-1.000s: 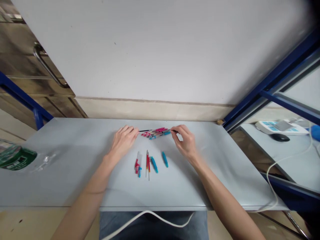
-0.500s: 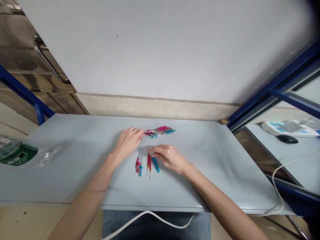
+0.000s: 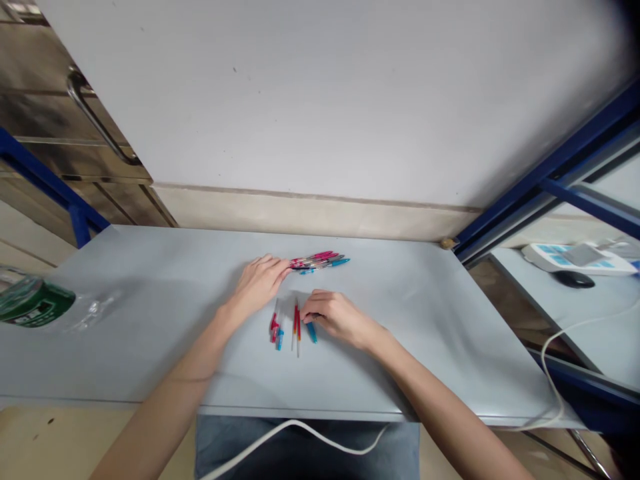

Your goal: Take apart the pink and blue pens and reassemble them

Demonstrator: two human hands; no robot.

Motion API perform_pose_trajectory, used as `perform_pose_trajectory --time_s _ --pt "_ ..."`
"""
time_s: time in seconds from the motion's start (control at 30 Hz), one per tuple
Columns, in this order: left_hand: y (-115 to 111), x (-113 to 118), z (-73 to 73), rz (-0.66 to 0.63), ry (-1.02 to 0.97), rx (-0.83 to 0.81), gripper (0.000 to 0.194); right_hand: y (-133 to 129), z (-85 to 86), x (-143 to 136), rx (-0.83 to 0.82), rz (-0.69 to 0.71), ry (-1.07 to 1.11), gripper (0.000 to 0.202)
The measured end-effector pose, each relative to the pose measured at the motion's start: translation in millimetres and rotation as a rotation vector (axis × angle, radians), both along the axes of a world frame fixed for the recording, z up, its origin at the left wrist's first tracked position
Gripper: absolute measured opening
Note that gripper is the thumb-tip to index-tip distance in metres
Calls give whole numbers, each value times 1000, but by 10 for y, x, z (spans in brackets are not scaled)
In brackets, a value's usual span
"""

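Note:
My left hand [image 3: 263, 280] rests palm down at the left end of a pile of pens [image 3: 325, 259] with pink, grey and blue parts. Its fingers are bent together over the pen ends, closed on a dark pen [image 3: 301, 269]. Closer to me, my right hand [image 3: 337, 319] is closed in a pinch at the upper end of a blue pen cap [image 3: 312, 333], and the fingertips hide that end. Just left of them lie two red ink refills [image 3: 297, 323], side by side. Clear pen barrels with a red cap [image 3: 275, 327] and a blue cap [image 3: 280, 339] lie further left.
A green-labelled bottle [image 3: 37, 303] stands at the table's left. A white cable [image 3: 300, 427] loops past the front edge [image 3: 250, 410]. Blue metal frames flank the table, with a wall behind. At right are a white keypad device [image 3: 575, 259] and a black mouse [image 3: 574, 279].
My right hand has shifted slightly toward me, covering more of the blue pen cap. My left hand stays at the pen pile, almost unmoved.

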State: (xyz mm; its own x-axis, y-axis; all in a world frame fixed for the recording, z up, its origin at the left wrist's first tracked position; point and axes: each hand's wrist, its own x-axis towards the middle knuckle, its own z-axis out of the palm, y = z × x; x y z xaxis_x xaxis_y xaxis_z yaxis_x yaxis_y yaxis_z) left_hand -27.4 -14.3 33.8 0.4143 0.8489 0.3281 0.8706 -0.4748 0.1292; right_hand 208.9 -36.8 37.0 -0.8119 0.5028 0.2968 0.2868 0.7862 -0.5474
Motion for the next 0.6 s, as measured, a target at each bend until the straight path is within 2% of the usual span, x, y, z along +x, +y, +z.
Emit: perform_pose_trajectory --time_s 0.33,0.6 --pt "-10 7 14 4 -6 5 30 12 -20 10 21 39 -61 22" --pt "-23 15 26 5 -19 7 30 3 146 151 141 -85 -217 29"
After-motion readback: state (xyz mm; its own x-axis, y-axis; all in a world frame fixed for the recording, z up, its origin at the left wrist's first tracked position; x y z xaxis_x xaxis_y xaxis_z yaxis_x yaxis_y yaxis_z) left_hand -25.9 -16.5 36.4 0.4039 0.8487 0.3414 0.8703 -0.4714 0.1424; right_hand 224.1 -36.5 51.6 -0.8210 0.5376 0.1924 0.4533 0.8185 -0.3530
